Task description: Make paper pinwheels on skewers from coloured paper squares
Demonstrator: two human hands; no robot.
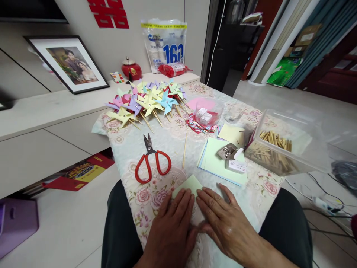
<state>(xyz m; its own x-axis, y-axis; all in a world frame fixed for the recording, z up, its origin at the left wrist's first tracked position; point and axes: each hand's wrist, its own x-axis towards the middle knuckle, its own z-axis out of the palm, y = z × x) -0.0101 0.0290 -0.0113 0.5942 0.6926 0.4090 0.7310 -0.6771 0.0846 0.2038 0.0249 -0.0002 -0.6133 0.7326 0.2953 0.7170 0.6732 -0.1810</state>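
Observation:
Both my hands lie flat on a pale green paper square at the near edge of the flower-patterned table. My left hand presses its left half, fingers together. My right hand presses the right half, fingers slightly spread. Only the paper's far corner shows beyond my fingertips. Red-handled scissors lie just beyond my left hand, and a thin wooden stick lies past the paper.
A pile of paper pinwheels covers the table's far end. A stack of pale paper sheets with small boxes sits right, beside a clear tub of wooden sticks. A small clear bowl stands mid-table.

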